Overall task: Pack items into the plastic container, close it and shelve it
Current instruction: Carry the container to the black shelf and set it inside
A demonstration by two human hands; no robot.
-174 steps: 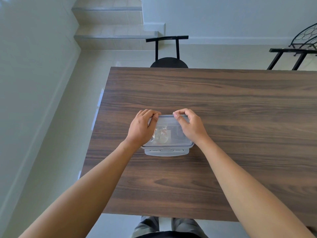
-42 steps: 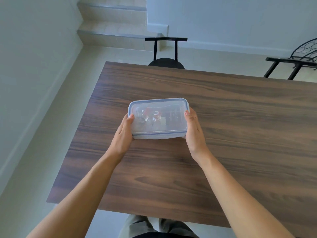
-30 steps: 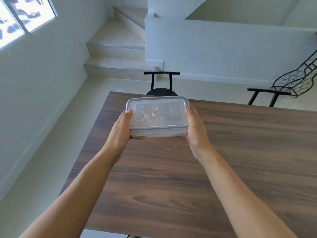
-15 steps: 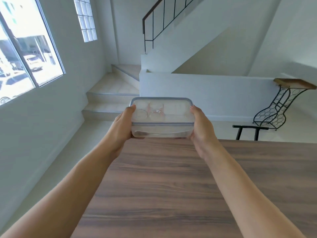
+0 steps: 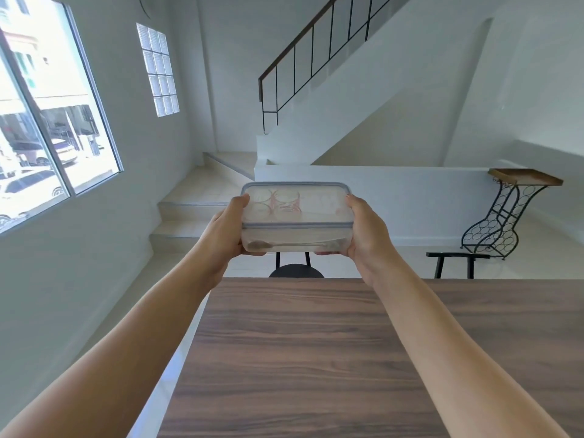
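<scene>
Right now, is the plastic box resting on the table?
No, both hands hold the box in the air beyond the table.

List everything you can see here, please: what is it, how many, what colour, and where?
plastic container: one, clear with blue-edged lid, closed, held up above the table's far end
table: one, dark wood grain, below the arms
chair: one, black, behind the table's far edge
wire stand: one, black with wooden top, right by the wall
staircase: one, pale, behind
window: one, left wall
left hand: one, gripping the container's left end
right hand: one, gripping its right end
</scene>
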